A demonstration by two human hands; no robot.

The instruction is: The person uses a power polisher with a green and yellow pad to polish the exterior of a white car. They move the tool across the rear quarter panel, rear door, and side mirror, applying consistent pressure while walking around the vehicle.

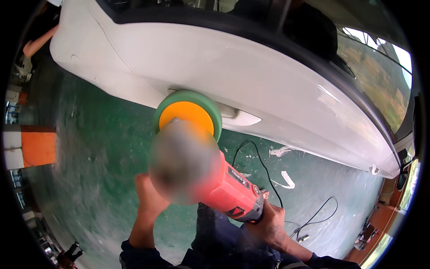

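Note:
A red power polisher [224, 186] is held up in front of me, its blurred grey gear head close to the camera. Its round pad, green with an orange backing [188, 114], faces the white car's side [201, 58] and partly covers the door handle [229, 110]; I cannot tell whether pad and paint touch. My right hand [269, 224] is wrapped around the dark rear end of the polisher. At the front, my left hand [151, 195] is closed on the polisher, most of its fingers hidden behind the gear head.
Black cable [268, 175] loops over the green floor [103, 148], with a plug and white scraps [287, 179] nearby. An orange and white block [38, 149] stands at the left. Another person's arm [41, 42] shows at the car's far left end.

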